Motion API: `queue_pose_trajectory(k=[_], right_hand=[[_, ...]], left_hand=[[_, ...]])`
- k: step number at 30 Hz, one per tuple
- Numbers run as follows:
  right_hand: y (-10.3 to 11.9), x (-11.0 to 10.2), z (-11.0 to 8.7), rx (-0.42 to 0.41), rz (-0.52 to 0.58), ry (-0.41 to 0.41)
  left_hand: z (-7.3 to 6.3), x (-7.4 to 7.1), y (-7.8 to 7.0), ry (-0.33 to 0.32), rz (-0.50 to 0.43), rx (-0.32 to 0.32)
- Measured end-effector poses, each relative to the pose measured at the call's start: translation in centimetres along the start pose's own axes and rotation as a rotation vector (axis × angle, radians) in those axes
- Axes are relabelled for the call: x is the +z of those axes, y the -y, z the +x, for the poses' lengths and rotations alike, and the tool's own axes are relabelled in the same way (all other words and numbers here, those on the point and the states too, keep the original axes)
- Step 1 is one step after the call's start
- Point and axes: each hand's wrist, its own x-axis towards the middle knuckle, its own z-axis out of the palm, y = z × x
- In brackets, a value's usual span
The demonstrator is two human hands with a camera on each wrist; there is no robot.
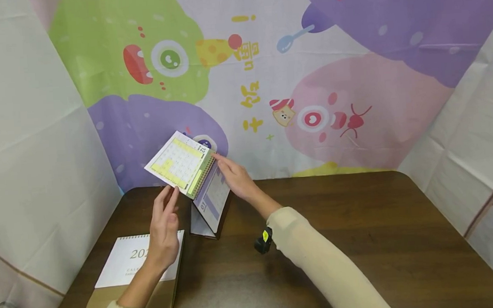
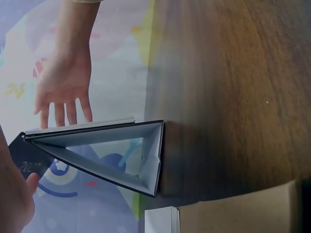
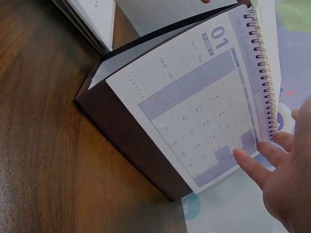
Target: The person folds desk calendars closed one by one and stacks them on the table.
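A spiral desk calendar (image 1: 210, 204) stands tent-like on the dark wooden table (image 1: 362, 241). Its yellow-green pages (image 1: 181, 163) are lifted up and back to the left. My left hand (image 1: 164, 229) reaches up with straight fingers, their tips at the lower edge of the lifted pages. My right hand (image 1: 235, 176) lies with straight fingers on the purple "01" page (image 3: 204, 107) near the spiral binding (image 3: 265, 82). The left wrist view shows the calendar's triangular stand (image 2: 150, 160) end-on, the right hand (image 2: 63, 87) behind it and the left hand (image 2: 14, 199) at the corner.
A second calendar (image 1: 134, 267) lies flat on its brown stand at the table's front left, under my left forearm. A cartoon-printed cloth (image 1: 309, 74) hangs behind the table, with white sheets at both sides. A small wrist camera (image 1: 263, 240) sits on my right sleeve.
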Motion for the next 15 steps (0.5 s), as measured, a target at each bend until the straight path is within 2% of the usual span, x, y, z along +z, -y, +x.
queue_pose_trajectory(k=[8, 15], right_hand=[[0.4, -0.9, 0.3, 0.010, 0.135, -0.019], [0.9, -2.1, 1.0, 0.027, 0.271, -0.079]], left_hand=[[0.5, 0.3, 0.2, 0.002, 0.024, 0.076], [0.8, 0.6, 0.3, 0.013, 0.018, 0.107]])
